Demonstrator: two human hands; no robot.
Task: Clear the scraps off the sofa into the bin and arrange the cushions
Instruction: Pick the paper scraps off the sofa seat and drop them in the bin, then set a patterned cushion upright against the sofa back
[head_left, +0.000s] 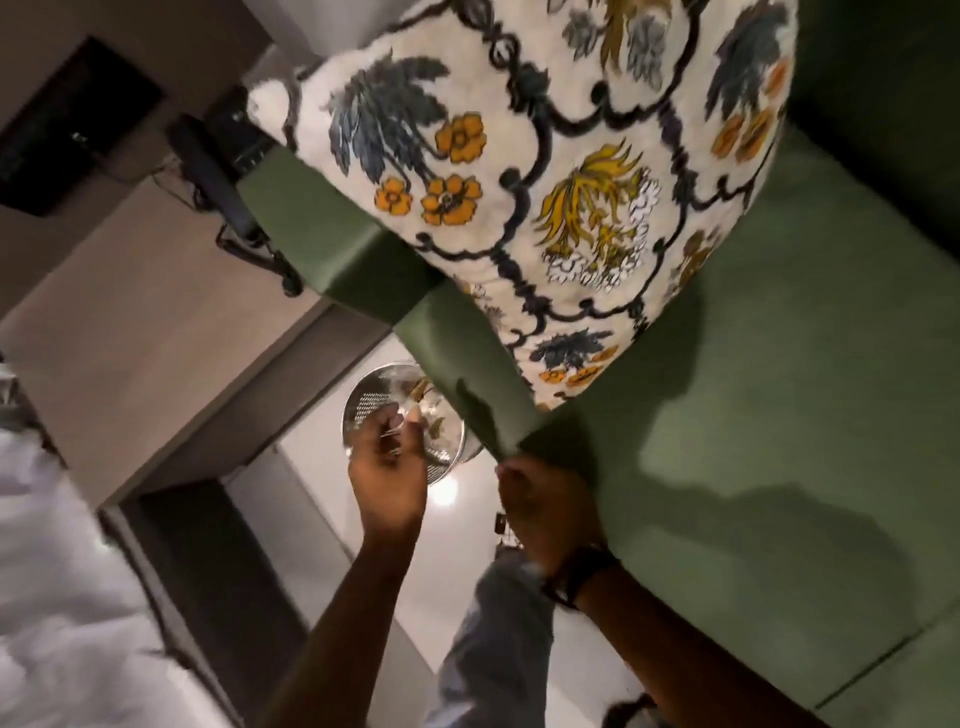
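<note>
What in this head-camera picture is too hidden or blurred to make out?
- Bin: the sofa arm and left hand cover much of it, so its contents are unclear.
- Left hand: blurred; whether it pinches a scrap is unclear.
- Right hand: fingers curl at the sofa corner; grip unclear.
- Floral cushion: top cut off by the frame edge.

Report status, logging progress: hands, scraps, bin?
Left hand over metal bin, pinching something small. Right hand at sofa seat corner. Floral cushion on sofa.

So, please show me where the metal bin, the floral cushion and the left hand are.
metal bin (363, 400): head view, on its perforated inner wall.
floral cushion (545, 156): head view, on the middle of its printed face.
left hand (387, 475): head view, on the back of the hand.
</note>
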